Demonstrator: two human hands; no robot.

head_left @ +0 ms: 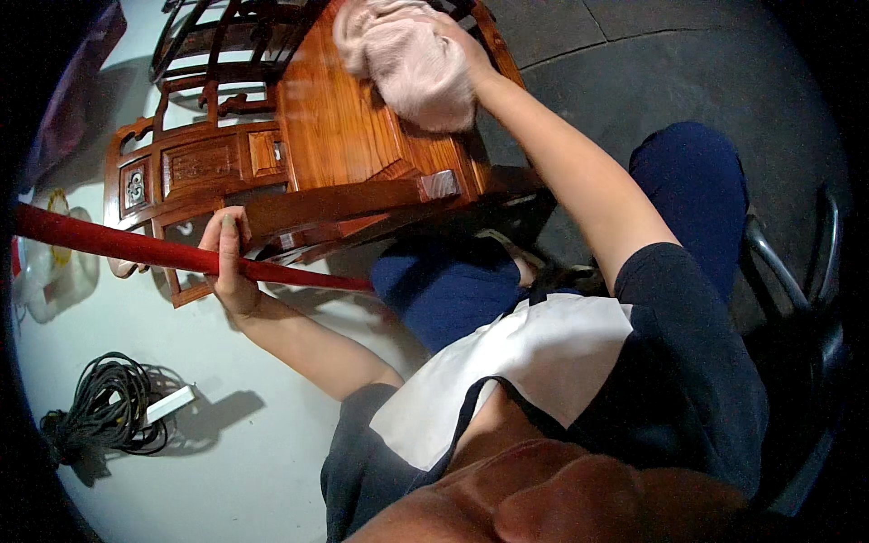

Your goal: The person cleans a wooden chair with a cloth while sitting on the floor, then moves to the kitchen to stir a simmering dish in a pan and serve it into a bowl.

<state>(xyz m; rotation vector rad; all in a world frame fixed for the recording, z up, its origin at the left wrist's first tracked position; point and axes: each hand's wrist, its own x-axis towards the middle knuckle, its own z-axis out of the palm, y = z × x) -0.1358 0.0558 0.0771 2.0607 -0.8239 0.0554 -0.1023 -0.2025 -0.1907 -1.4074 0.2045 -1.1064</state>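
My right hand (462, 54) is closed on a bunched pale pink cloth (416, 77), pressed against the glossy brown wooden chair (330, 118) near its right edge. Part of the hand is hidden by the cloth's folds. On the left, my left hand (233, 258) has its fingers bent round the near end of a wooden bar of the chair. A red pole (118, 240) crosses at that hand, with the thumb lying over it; how firmly the hand bears on the pole cannot be told. The chair has a carved, openwork back panel (204, 167).
A coiled black cable (113, 403) with a white block (170, 404) lies on the pale surface at lower left. Clear plastic containers (59, 262) stand at the left edge. Dark floor (579, 81) lies to the right, with a dark metal-framed seat (787, 262) beside my leg.
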